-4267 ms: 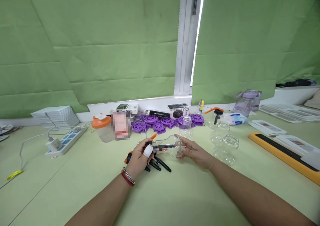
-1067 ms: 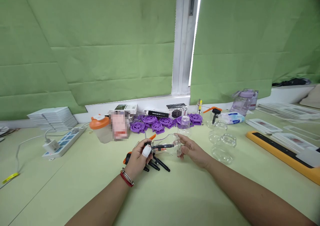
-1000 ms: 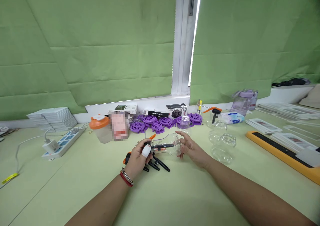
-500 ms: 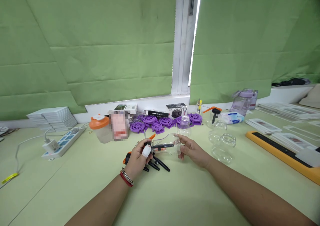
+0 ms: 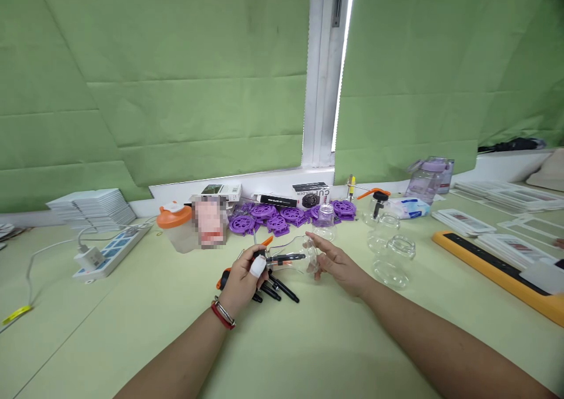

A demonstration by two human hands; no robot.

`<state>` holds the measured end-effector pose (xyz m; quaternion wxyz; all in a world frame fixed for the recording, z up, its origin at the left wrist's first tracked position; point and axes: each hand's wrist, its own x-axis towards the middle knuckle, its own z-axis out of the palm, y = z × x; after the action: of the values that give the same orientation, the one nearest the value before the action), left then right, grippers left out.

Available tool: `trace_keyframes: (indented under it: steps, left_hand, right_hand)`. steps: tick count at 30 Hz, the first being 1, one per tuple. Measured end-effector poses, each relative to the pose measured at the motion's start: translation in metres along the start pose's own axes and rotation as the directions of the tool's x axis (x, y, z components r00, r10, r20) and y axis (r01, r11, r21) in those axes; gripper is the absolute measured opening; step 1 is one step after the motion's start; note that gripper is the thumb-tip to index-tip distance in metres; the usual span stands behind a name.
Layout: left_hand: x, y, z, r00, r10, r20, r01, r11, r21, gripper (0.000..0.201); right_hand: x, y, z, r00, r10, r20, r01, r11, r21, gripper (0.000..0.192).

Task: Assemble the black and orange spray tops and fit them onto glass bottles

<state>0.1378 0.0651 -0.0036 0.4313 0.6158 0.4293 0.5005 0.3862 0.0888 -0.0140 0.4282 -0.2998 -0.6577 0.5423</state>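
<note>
A clear glass jar [image 5: 288,247] lies sideways in the air between my hands, with a black rod running inside it. My left hand [image 5: 247,272], white wrapping on one digit, is closed round the black top at the jar's neck; an orange lever [image 5: 267,241] sticks up there. At the jar's wide base, my right hand [image 5: 337,262] curves its fingers and thumb around the glass. Under my left hand lie several black rod-shaped parts [image 5: 284,287] with orange pieces. To the right stand open glass jars [image 5: 393,267], and one behind carries a black top with an orange lever [image 5: 379,196].
Purple wheel-shaped parts [image 5: 277,224] and small boxes [image 5: 311,196] line the back. An orange-lidded cup [image 5: 175,218] and a power strip [image 5: 115,252] sit left. Right are an orange-black bar [image 5: 497,275], white frames [image 5: 467,221] and another person's fingers [image 5: 559,243].
My right hand has shifted slightly at the jar's base, its fingers a little more spread. At the far right, another person's fingers have appeared and a white frame has moved.
</note>
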Motion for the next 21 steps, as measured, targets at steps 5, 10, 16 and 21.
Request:
trace_keyframes:
  steps: [5, 10, 16, 21]
  left_hand:
    - [-0.0003, 0.0009, -0.0008, 1.000, -0.002, 0.000, 0.002, 1.000, 0.009, 0.036]
    - [-0.0007, -0.0001, 0.0003, 1.000, 0.002, -0.001, -0.002, 1.000, 0.023, 0.037]
    - [0.0005, 0.0003, -0.0006, 1.000, 0.000, 0.001, 0.000, 1.000, -0.003, 0.037]
    - [0.0003, 0.0006, -0.0014, 1.000, 0.007, -0.002, -0.007, 1.000, -0.010, 0.037]
  right_hand:
    - [0.0000, 0.0000, -0.0015, 0.998, 0.022, 0.059, -0.026, 0.998, 0.061, 0.074]
    - [0.0007, -0.0031, 0.0019, 0.996, 0.084, 0.001, -0.084, 0.995, 0.049, 0.072]
    - [-0.0011, 0.0008, 0.0012, 0.999, 0.019, 0.033, -0.020, 0.999, 0.028, 0.071]
    - [-0.0017, -0.0036, 0.0021, 0.999, 0.022, 0.030, -0.024, 0.999, 0.043, 0.073]
